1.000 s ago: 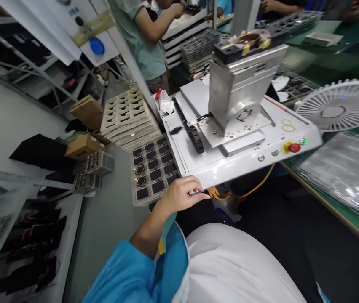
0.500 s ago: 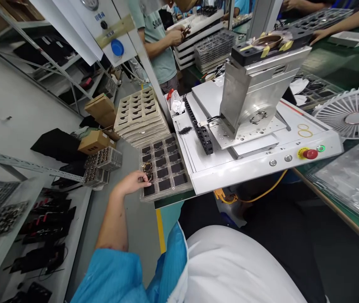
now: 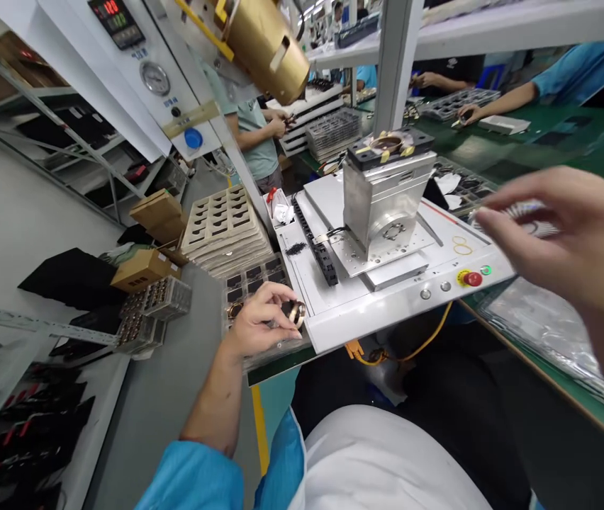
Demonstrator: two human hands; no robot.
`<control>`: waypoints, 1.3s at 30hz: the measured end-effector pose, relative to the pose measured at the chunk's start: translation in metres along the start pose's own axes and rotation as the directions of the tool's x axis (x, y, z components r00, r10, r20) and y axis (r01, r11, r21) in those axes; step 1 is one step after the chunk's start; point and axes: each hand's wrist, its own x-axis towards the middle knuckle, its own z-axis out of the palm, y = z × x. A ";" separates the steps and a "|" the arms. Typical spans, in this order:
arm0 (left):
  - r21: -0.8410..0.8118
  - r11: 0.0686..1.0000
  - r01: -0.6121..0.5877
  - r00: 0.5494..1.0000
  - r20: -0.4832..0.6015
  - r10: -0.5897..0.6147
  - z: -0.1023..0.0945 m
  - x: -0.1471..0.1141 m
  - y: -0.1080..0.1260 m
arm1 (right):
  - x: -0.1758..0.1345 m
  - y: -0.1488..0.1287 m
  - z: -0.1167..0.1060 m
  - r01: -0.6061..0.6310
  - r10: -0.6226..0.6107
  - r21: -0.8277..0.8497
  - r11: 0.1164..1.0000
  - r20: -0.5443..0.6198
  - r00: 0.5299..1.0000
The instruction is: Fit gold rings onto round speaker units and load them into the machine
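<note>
Brass-coloured metal ring (image 3: 296, 312) being pinched in left hand (image 3: 259, 322) over black compartment tray (image 3: 252, 278) | right hand (image 3: 573, 234) hovering released, blurred, well apart rightward.

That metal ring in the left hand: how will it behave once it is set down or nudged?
The ring looks like rigid, shiny metal, so it probably will not flex. Being round, it may roll if set on edge; laid flat it should stay put. Its polished surface could be slippery in the left hand, whose fingertip grip pinches it above the compartment tray.
</note>
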 end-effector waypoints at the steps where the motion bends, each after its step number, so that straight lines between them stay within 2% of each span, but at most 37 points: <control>1: 0.000 0.999 -0.050 0.998 -0.029 0.050 0.005 0.006 0.003 | 0.020 -0.003 0.009 0.076 -0.076 0.023 0.997 -0.020 0.997; 3: -0.028 0.996 -0.090 0.992 -0.092 0.087 0.014 0.016 0.007 | 0.062 -0.009 0.025 0.215 -0.216 0.065 0.974 -0.005 0.976; 5: -0.092 0.992 -0.089 0.987 -0.144 0.076 0.018 0.023 0.009 | 0.101 -0.011 0.039 0.286 -0.295 0.095 0.953 0.094 0.951; 9: -0.082 0.992 -0.100 0.965 -0.253 0.076 0.016 0.047 0.005 | 0.160 0.001 0.062 0.227 -0.275 0.165 0.960 0.393 0.877; 11: -0.034 0.995 -0.089 0.956 -0.284 0.076 0.012 0.065 0.002 | 0.180 0.009 0.071 0.179 -0.275 0.231 0.956 0.498 0.822; 14: 0.011 0.999 -0.045 0.950 -0.307 0.046 0.006 0.097 -0.002 | 0.197 0.012 0.076 0.167 -0.312 0.299 0.940 0.552 0.773; 16: 0.064 0.997 -0.037 0.942 -0.331 0.056 0.004 0.120 -0.004 | 0.199 0.007 0.072 0.155 -0.292 0.280 0.947 0.558 0.777; 17: 0.097 0.994 -0.047 0.939 -0.336 0.077 0.004 0.133 -0.005 | 0.196 0.003 0.069 0.137 -0.268 0.270 0.953 0.542 0.797; 21: 0.207 0.973 -0.102 0.946 -0.284 0.159 0.007 0.193 -0.004 | 0.175 -0.006 0.061 -0.002 -0.134 0.386 0.923 0.326 0.936; 23: 0.244 0.965 -0.100 0.960 -0.232 0.158 0.012 0.225 -0.003 | 0.160 -0.007 0.058 -0.064 -0.051 0.480 0.875 0.222 0.974; 25: 0.253 0.965 -0.073 0.981 -0.157 0.115 0.020 0.255 -0.003 | 0.142 -0.006 0.054 -0.107 0.012 0.551 0.827 0.173 0.985; 29: 0.228 0.974 -0.001 0.999 -0.050 0.013 0.036 0.288 -0.004 | 0.098 -0.004 0.032 -0.168 0.087 0.638 0.752 0.156 0.984; 32: 0.227 0.973 0.032 0.998 -0.055 -0.020 0.041 0.287 -0.004 | 0.054 0.009 0.008 -0.215 0.154 0.650 0.729 0.150 0.976; 34: 0.226 0.974 0.003 1.000 -0.016 0.001 0.038 0.280 -0.005 | 0.021 0.027 -0.005 -0.278 0.237 0.634 0.721 0.151 0.960; 36: 0.217 0.974 -0.058 0.997 0.064 0.045 0.032 0.273 -0.008 | -0.015 0.051 -0.012 -0.370 0.353 0.610 0.701 0.153 0.923; 39: 0.174 0.974 -0.143 0.974 0.200 0.107 0.020 0.270 -0.018 | -0.067 0.090 -0.009 -0.524 0.538 0.589 0.615 0.173 0.825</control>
